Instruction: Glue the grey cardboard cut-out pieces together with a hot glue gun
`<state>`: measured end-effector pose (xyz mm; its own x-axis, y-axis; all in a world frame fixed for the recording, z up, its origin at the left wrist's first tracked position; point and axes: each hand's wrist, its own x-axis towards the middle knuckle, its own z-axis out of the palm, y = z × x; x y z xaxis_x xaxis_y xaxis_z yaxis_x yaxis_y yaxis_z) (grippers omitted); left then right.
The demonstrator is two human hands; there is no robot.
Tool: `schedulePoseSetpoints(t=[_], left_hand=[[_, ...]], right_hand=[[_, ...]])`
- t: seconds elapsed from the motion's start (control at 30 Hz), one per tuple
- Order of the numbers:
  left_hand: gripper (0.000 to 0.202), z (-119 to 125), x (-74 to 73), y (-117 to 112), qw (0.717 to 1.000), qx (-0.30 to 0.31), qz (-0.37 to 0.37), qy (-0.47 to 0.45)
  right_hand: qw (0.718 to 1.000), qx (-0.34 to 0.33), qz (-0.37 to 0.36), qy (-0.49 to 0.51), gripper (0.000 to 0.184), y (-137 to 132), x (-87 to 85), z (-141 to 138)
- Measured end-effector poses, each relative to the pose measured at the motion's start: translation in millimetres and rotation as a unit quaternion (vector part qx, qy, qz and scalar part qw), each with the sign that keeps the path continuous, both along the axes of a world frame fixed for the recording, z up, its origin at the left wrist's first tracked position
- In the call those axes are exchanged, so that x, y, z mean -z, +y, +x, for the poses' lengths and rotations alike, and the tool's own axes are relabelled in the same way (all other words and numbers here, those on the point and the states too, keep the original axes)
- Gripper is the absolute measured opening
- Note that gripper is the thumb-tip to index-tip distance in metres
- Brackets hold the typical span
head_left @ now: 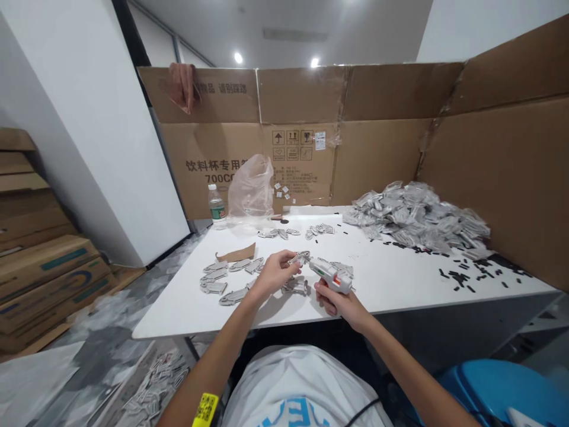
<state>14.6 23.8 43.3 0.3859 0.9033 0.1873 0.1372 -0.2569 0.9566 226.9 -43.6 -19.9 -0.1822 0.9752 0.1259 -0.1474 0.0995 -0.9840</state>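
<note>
Glue gun (329, 276) sits clenched in your right hand (338, 301) over the white table (391, 284), near its front edge; your left hand (275, 274) pinches a grey cut-out piece (299, 258), and whether gun tip and piece touch is hard to make out

White glue gun (331, 276), grey cutout (299, 258), both hand-held

A single view is given, taken by a camera worn on the head and pitched forward and down. The white rectangular table (382, 284) is seen from its near edge at close range, with the bare left hand (275, 274) and bare right hand (338, 299) framed low and central. A white printed shirt (297, 382) is caught along the bottom edge, while tall brown corrugated cardboard panels (302, 98) and a white ceiling (284, 29) are taken in beyond the table.
</note>
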Motion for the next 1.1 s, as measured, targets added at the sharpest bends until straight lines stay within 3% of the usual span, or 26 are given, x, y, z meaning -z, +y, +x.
schedulePoseSetpoints(t=[0.23, 1.1], left_hand=[[0.046, 1.1, -0.6, -0.8, 1.0, -0.012, -0.014, -0.015], [0.037, 2.9, 2.5, -0.6, 0.999, -0.031, 0.016, 0.026]], right_hand=[[0.998, 0.041, -0.034, -0.012, 0.059, -1.2, -2.2, -6.1], [0.997, 0.037, -0.042, -0.048, 0.048, 2.3, 2.4, -4.5]])
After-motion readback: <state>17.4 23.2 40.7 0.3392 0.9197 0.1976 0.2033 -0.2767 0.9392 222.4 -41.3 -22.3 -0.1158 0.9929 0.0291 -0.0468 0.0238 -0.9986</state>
